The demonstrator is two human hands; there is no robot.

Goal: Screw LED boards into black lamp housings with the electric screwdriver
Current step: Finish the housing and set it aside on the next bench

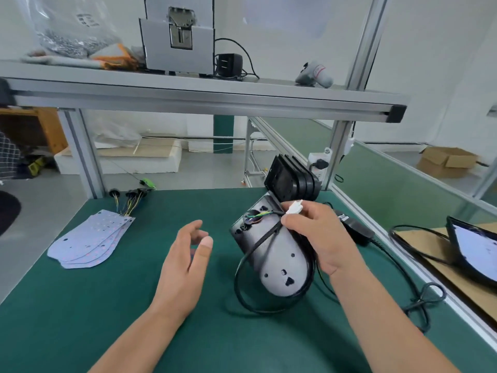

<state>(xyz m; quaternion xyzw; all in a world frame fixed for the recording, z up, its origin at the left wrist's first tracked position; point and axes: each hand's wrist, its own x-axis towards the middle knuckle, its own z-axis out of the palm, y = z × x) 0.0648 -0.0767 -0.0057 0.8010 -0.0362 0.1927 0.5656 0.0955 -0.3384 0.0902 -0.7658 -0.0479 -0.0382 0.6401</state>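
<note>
A black lamp housing [279, 267] stands tilted on the green mat, its inner face with screw holes toward me and a black cable looped around it. My right hand [320, 238] grips the housing's upper right edge and pinches a white connector [294, 207] on thin coloured wires. My left hand [185, 262] hovers just left of the housing with relaxed fingers, holding nothing. A fanned stack of white LED boards [88, 240] lies at the mat's left. I see no electric screwdriver on the mat.
More black housings [290, 179] stand stacked behind. Wired cable glands [131, 196] lie by the boards. A black power adapter [355, 228] and its cable run right. A tablet [473, 246] leans at far right. An aluminium shelf [204, 95] spans overhead.
</note>
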